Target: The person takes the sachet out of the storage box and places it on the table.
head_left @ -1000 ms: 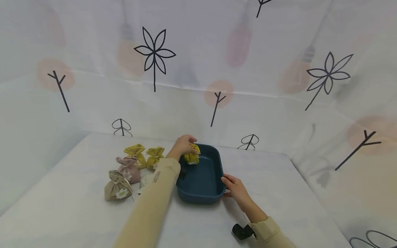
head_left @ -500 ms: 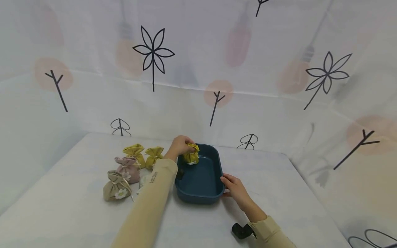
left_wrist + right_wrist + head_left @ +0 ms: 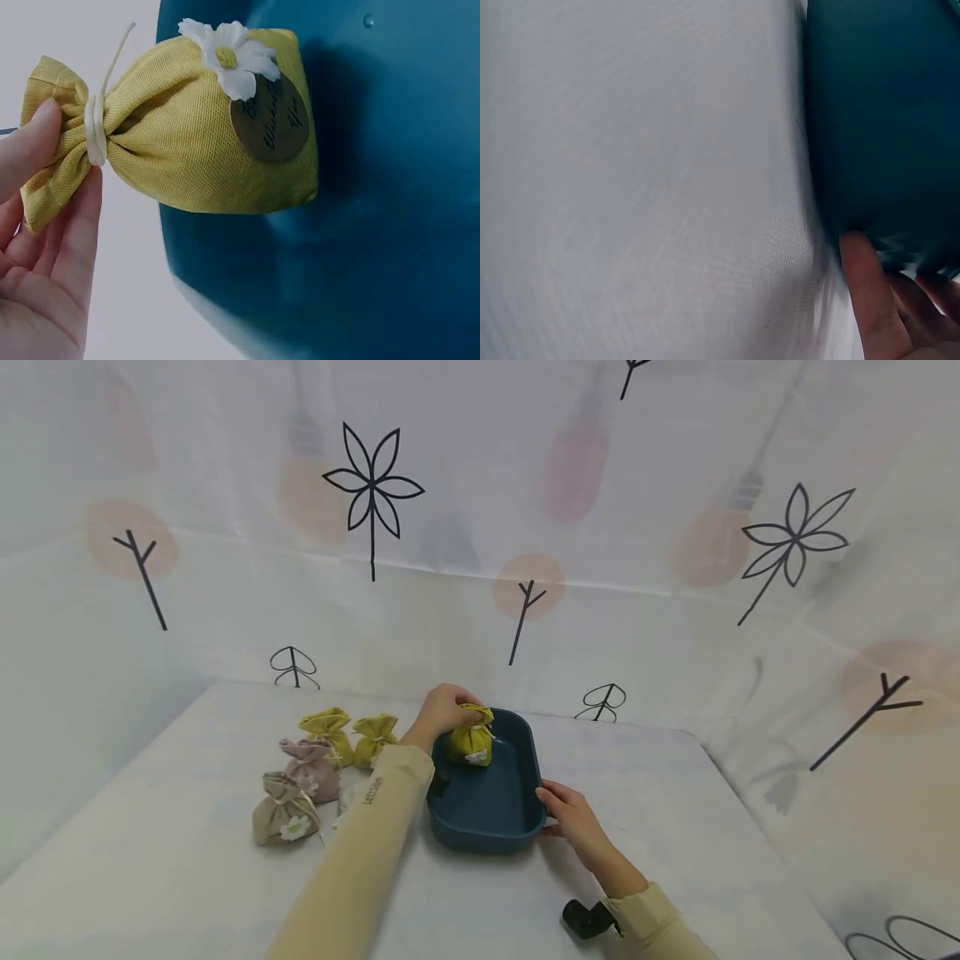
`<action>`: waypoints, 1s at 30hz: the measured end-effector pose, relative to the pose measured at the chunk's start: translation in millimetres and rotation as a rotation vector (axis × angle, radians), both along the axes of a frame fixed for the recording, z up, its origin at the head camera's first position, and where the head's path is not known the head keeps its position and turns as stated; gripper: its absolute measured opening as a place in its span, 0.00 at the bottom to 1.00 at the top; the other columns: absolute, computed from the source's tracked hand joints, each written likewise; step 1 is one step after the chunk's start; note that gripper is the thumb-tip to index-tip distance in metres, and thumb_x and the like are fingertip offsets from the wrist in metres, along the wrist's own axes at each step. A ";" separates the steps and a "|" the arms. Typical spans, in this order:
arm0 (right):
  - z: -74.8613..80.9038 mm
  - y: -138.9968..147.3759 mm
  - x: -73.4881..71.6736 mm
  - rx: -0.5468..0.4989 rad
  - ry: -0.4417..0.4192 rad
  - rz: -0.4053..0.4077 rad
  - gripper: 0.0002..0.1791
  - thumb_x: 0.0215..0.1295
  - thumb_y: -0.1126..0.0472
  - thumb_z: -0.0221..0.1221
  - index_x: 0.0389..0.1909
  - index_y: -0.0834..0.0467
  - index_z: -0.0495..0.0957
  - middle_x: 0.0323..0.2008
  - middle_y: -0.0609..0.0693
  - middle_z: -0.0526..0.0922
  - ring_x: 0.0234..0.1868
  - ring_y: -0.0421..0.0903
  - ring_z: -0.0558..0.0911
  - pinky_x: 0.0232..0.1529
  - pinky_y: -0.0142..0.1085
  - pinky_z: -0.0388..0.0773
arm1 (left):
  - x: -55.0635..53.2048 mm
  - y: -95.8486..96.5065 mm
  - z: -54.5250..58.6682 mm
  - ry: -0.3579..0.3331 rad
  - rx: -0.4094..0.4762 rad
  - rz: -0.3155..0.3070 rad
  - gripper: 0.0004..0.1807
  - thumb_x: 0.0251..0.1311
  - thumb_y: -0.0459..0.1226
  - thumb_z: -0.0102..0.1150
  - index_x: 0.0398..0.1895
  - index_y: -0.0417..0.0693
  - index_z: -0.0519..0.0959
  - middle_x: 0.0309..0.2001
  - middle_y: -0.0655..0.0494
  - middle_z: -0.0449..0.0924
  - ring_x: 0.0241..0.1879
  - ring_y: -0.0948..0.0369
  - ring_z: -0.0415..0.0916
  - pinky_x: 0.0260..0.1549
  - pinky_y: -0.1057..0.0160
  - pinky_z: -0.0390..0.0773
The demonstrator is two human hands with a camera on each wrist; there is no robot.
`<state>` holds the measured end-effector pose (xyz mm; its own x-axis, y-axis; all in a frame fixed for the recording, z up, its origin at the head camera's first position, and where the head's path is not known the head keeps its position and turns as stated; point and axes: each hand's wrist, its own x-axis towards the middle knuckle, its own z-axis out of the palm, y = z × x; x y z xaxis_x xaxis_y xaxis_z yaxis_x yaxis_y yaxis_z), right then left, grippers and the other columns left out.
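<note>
My left hand [image 3: 442,712] pinches the gathered neck of a yellow drawstring pouch [image 3: 472,745]. In the left wrist view the pouch [image 3: 202,142] shows a cream cord, a white cloth flower and a round brown label. It hangs over the far left part of a deep blue rectangular bin [image 3: 487,806]. At the bin's near right corner, my right hand [image 3: 576,825] grips the wall, thumb at the rim and other fingers lower down. The right wrist view shows fingers [image 3: 874,300] against the bin's outer side; some are cut off by the frame.
Left of the bin stand two more yellow pouches [image 3: 327,735], a pink pouch [image 3: 313,772] and a beige pouch [image 3: 283,814]. A whitish pouch [image 3: 348,797] is partly hidden by my left sleeve. A black device [image 3: 585,920] sits by my right cuff. Printed cloth hangs behind the white table.
The yellow pouch in my left hand has shifted slightly right over the bin, and its flower side now shows more. My right hand and the bin have stayed in place.
</note>
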<state>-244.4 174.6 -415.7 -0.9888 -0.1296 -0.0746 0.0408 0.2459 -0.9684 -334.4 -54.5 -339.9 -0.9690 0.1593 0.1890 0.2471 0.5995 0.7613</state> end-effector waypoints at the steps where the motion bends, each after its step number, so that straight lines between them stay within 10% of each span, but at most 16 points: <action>1: 0.1 -0.3 0.1 -0.002 0.000 -0.001 0.24 0.70 0.60 0.49 0.60 0.72 0.65 0.56 0.69 0.71 0.50 0.59 0.76 0.36 0.45 0.80 | 1.1 0.0 1.5 0.009 0.004 -0.002 0.07 0.55 0.34 0.64 0.37 0.44 0.84 0.40 0.51 0.82 0.44 0.54 0.76 0.43 0.58 0.76; 30: -0.5 0.1 -2.4 0.015 0.002 0.000 0.23 0.70 0.61 0.48 0.60 0.71 0.65 0.55 0.68 0.72 0.47 0.55 0.78 0.36 0.45 0.80 | 33.9 -12.1 44.1 0.064 0.062 -0.055 0.08 0.56 0.38 0.64 0.38 0.48 0.84 0.40 0.57 0.81 0.45 0.58 0.75 0.48 0.58 0.74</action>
<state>-246.8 174.7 -416.2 -0.9889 -0.1284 -0.0750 0.0393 0.2602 -0.9648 -300.5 -66.5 -295.8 -0.9448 0.1978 0.2612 0.3273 0.5360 0.7781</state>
